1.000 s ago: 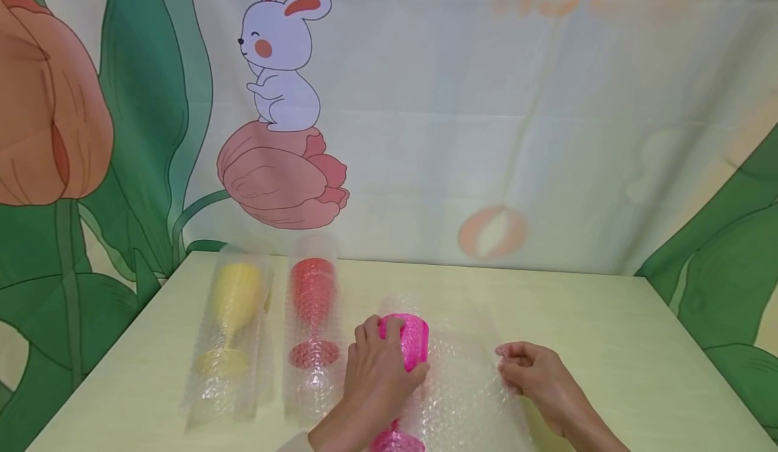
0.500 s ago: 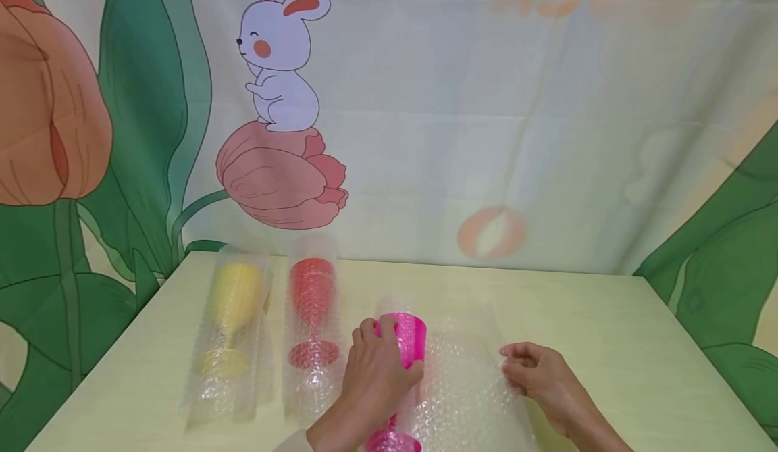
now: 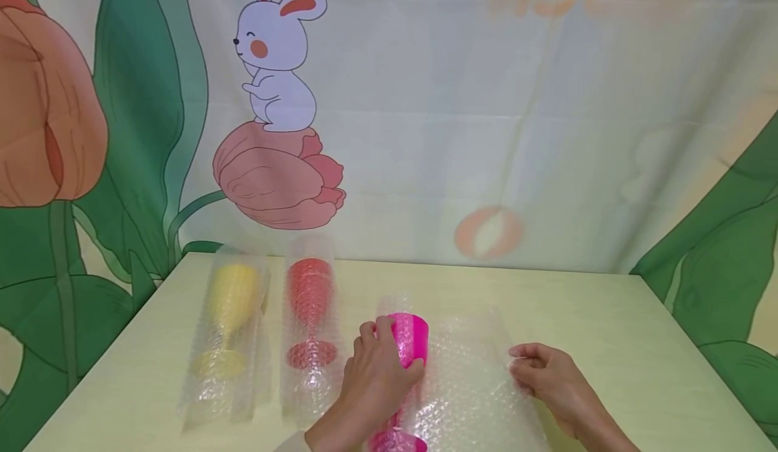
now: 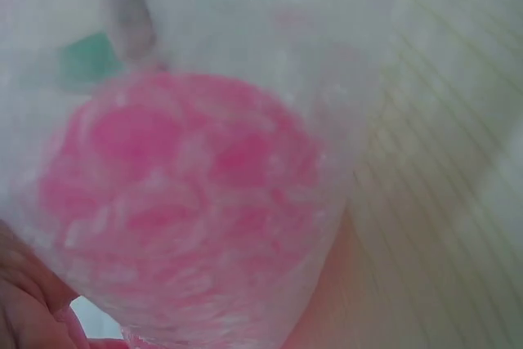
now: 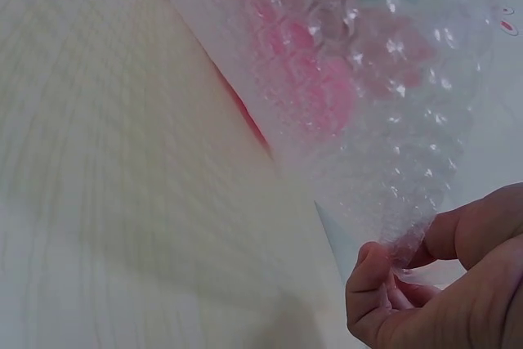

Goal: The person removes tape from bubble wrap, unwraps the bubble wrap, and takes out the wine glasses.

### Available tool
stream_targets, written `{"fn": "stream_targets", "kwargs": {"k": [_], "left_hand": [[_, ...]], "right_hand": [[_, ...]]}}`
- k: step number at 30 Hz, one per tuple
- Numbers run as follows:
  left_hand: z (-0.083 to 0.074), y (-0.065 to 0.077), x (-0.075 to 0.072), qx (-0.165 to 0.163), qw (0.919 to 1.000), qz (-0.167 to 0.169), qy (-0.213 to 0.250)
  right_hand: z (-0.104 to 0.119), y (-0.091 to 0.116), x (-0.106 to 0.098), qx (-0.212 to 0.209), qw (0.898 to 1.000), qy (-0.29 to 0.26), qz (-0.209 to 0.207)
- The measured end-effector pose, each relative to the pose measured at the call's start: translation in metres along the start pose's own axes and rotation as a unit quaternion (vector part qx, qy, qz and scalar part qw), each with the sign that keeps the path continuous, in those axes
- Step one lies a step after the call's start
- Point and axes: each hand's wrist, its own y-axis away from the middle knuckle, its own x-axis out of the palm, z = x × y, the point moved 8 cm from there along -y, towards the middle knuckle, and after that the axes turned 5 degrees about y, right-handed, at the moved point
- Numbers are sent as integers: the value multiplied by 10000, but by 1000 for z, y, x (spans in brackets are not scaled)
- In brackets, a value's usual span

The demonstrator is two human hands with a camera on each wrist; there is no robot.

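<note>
Your left hand (image 3: 379, 379) is gripping the bright-pink stemmed goblet (image 3: 413, 337), which is lying lengthwise away from you. Your right hand (image 3: 553, 379) is pinching the transparent bubble-wrap sheet (image 3: 464, 384) by its right edge.

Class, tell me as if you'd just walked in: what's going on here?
A person's left grip holds a pink cup; the right grip pinches the edge of some bubble wrap. Its loose side spreads to the right of the cup. To the left, a yellow cup and a red cup lie wrapped on the table.
</note>
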Motion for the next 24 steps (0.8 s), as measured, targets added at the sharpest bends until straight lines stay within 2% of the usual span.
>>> {"fn": "stream_targets", "kwargs": {"k": [6,12,19,24], "left_hand": [[-1,0,3,21,9999,-18,130],[-2,0,4,69,9996,-113,229],[-2,0,5,-30,9996,-63,266],[-2,0,5,-28,9997,-74,247]], "right_hand": [[-2,-1,-5,37,9999,104,-75],[0,-1,-8,-394,9984,389,-125],[3,-2,-6,-971,9880,1199,-46],[5,0,-3,-1049,9822,1559,-17]]}}
